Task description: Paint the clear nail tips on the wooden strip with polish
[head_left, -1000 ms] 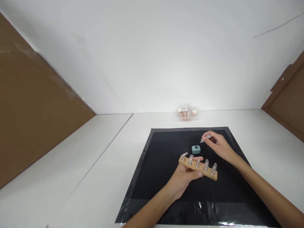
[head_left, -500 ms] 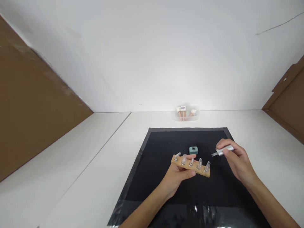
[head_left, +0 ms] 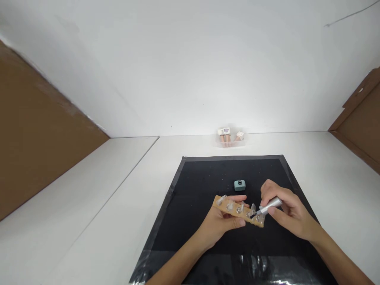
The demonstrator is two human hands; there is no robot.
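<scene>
My left hand (head_left: 220, 222) is closed round a tan wooden strip (head_left: 234, 211) that carries several clear false nail tips standing in a row, and it holds the strip above the black mat (head_left: 202, 206). My right hand (head_left: 286, 213) pinches a silver-handled brush (head_left: 267, 206), whose tip touches a nail tip near the strip's right end. A small teal bottle (head_left: 239, 184) stands open on the mat just beyond the strip.
A clear tray (head_left: 230, 139) with small bottles and white caps sits against the white back wall. Brown cardboard panels stand at the left (head_left: 35, 134) and far right (head_left: 362, 114). The mat lies on a white tabletop (head_left: 103, 206).
My right hand has carried the brush from above the teal bottle back and down to the nail tips at the strip's right end. The left hand has kept its hold on the strip.
</scene>
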